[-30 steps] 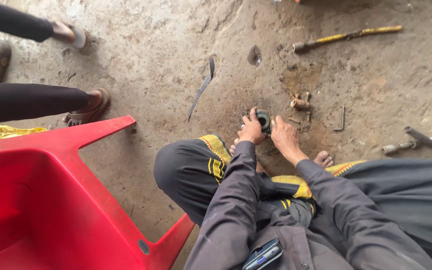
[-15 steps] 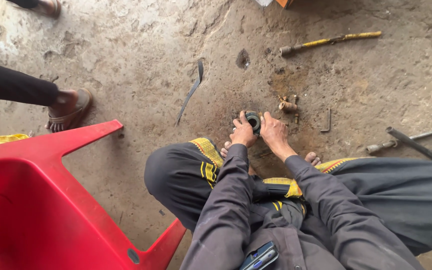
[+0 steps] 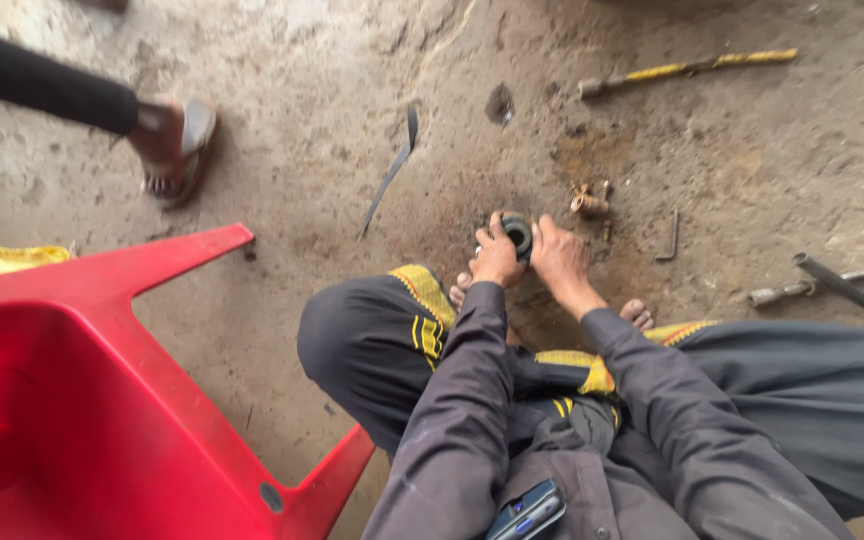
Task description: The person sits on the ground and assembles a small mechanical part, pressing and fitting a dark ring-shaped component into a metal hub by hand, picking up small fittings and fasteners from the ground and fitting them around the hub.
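Both hands have barely shifted: left hand (image 3: pixel 497 255) and right hand (image 3: pixel 558 255) clasp a stiff, heavy-looking black ring (image 3: pixel 518 234) by its rim

Stained, cracked concrete floor (image 3: pixel 302 130) in flat daylight, red plastic chair (image 3: pixel 72 400) alongside.

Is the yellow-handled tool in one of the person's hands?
No, the tool lies alone on the floor, far from both hands holding the ring.

The person wears dark grey long sleeves (image 3: pixel 462 400) and matching loose trousers (image 3: pixel 372 340) with yellow embroidered cuffs (image 3: pixel 422 290).
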`<state>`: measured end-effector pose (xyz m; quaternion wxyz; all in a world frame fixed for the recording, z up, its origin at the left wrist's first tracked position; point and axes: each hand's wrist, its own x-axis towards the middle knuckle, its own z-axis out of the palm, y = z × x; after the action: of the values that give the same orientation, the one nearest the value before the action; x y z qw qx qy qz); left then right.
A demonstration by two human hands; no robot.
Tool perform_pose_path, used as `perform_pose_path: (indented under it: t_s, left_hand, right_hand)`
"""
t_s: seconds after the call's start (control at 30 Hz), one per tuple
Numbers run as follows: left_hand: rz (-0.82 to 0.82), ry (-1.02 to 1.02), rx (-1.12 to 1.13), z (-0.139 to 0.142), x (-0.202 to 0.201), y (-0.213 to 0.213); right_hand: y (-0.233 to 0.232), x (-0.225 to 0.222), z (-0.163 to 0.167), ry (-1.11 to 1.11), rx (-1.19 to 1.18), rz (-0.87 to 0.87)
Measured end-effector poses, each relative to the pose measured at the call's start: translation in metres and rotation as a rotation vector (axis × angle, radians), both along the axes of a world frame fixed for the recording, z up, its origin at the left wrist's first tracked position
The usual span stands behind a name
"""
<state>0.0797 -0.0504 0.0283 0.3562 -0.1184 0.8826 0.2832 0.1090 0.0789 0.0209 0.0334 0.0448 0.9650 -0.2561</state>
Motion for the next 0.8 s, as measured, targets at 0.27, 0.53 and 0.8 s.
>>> perform_pose_path:
  t_s: [0.27,0.53,0.8]
  left_hand:
    - [-0.005,-0.013,0.008,0.0000,0.0052,-0.0070]
    - [0.010,-0.030,0.019,0.0029,0.0070,-0.0082]
    - [0.004,-0.015,0.023,0.0009,0.0092,-0.0095]
  right_hand:
    - [-0.0036,0.0023,0.0019,0.010,-0.014,0.021]
    - [-0.0051,0.0058,0.0021,-0.043,-0.028,-0.086]
    - [-0.0078,0.0033,-0.0036,0.008,-0.006,-0.103]
